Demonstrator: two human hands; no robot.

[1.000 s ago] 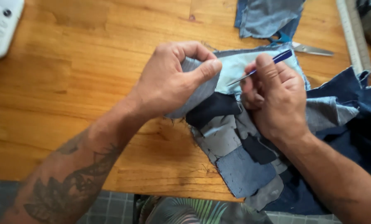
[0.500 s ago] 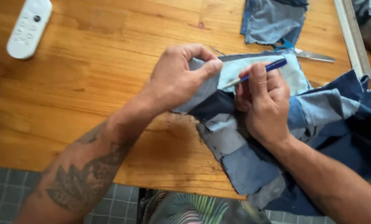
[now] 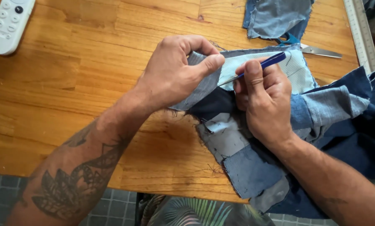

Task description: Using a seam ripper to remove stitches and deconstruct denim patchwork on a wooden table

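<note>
Right now the left hand (image 3: 175,75) is pinching a folded edge of the patchwork denim piece (image 3: 254,167) between thumb and fingers, seemingly keeping the seam taut. The right hand (image 3: 265,98) is closing around a blue-handled seam ripper (image 3: 258,67), its thin metal tip pointing at that pinched fold. The patchwork is lying at the desk's (image 3: 91,83) near edge. Beyond the patchwork, scissors (image 3: 317,50) are poking from under a loose denim scrap (image 3: 275,16), beside a metal ruler (image 3: 361,33). Well left of the patchwork, a white remote (image 3: 7,23) is resting.
</note>
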